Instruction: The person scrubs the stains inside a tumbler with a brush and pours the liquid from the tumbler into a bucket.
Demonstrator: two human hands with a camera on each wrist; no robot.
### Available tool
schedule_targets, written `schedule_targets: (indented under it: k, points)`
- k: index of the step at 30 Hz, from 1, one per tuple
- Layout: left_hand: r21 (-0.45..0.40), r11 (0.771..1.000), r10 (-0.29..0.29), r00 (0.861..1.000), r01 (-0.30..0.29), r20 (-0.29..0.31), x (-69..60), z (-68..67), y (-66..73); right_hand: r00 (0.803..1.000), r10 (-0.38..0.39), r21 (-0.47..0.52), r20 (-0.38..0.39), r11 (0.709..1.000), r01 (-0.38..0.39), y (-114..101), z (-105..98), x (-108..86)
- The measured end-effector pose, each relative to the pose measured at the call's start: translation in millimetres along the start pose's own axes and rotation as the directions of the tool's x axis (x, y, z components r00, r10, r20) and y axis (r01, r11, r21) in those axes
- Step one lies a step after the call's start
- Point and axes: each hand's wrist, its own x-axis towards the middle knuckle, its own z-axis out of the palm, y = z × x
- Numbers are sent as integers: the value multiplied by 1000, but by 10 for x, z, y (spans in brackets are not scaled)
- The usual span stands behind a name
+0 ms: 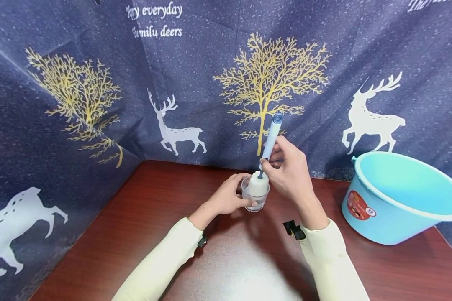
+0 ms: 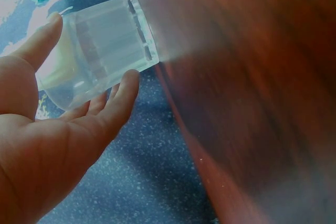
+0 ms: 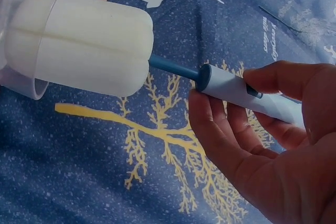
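A clear plastic-looking cup stands or hovers low over the table; whether its base touches the wood I cannot tell. My left hand holds it from the left, thumb on one side and fingers on the other, as the left wrist view shows of the cup. My right hand grips the light blue handle of a cup brush, thumb on top and fingers beneath. The brush's white sponge head sits partly inside the cup mouth, its upper part sticking out. The handle leans up to the right.
A light blue bucket with a red label stands on the right of the dark red wooden table. Behind the table hangs a navy cloth printed with deer and golden trees.
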Motion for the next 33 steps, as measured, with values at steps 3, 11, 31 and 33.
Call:
schedule_targets:
  k: [3, 11, 31, 33]
  points:
    - [2, 1000, 0, 1000, 0, -1, -1, 0, -3, 1000, 6, -4, 2, 1000, -6, -1, 2, 0]
    - [13, 1000, 8, 1000, -8, -4, 5, 2, -31, 1000, 11, -1, 0, 1000, -11, -13, 11, -2]
    - [28, 999, 17, 1000, -17, -4, 10, 5, -26, 999, 24, -8, -24, 1000, -24, 8, 43, -14]
    - [29, 999, 17, 1000, -17, -3, 12, 5, -25, 999, 24, -11, -27, 1000, -24, 10, 48, -16]
